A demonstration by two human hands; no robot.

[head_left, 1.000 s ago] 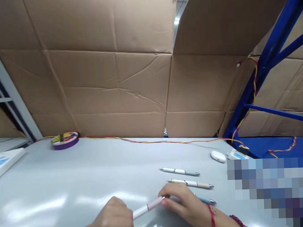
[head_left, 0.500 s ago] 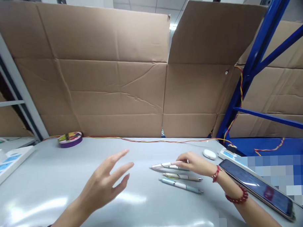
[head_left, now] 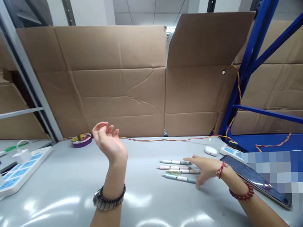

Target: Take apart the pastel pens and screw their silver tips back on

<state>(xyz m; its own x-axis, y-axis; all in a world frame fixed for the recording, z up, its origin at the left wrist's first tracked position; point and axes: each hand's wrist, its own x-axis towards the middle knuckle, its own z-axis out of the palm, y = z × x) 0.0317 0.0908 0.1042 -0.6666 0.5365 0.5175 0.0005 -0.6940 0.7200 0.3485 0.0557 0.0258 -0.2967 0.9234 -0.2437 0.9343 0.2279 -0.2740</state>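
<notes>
Several pens lie in a near-parallel row on the grey table, tips pointing left or right. The farthest is a pale grey-green pen [head_left: 174, 162]. Nearer come a pink pen [head_left: 171, 167], a yellow pen [head_left: 182, 171] and, closest to me, a light-blue pen [head_left: 178, 178]. My right hand [head_left: 207, 167] hovers around their right ends, thumb and fingers spread apart, covering some of those ends; whether it touches them I cannot tell. My left hand [head_left: 110, 143] is raised over the left of the table, palm turned up, fingers loosely bent, with nothing in it.
Right of the pens are a white earbud case [head_left: 210, 151], a phone [head_left: 255, 181] and a power strip [head_left: 229, 151]. A purple tape roll [head_left: 82, 140] sits at the back left, a larger power strip [head_left: 26, 167] at far left. A cardboard wall [head_left: 120, 84] and thin wires border the back.
The pink pen, earlier at my right fingers, now lies in line with the others. My right hand has opened and shifted slightly right. My left hand has risen and turned palm up.
</notes>
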